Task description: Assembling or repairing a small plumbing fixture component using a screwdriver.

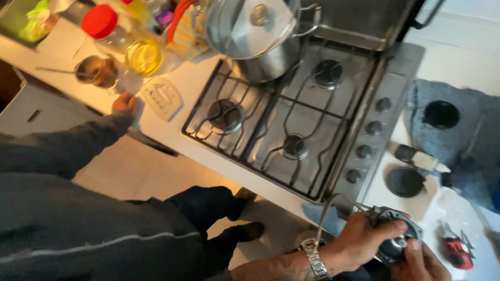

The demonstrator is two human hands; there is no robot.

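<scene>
Far left, another person's grey sleeve stretches up, its hand on the counter edge below a red-lidded jar. Top centre, a steel pot sits on the stove. Bottom centre, the left hand, wearing a watch, has its fingers curled tight around a round metal part, just off the stove's lower corner. The right hand meets it from below, fingers seemingly pressed to its rim; I can't tell its grip. A red tool lies just right, a grey cloth above.
</scene>
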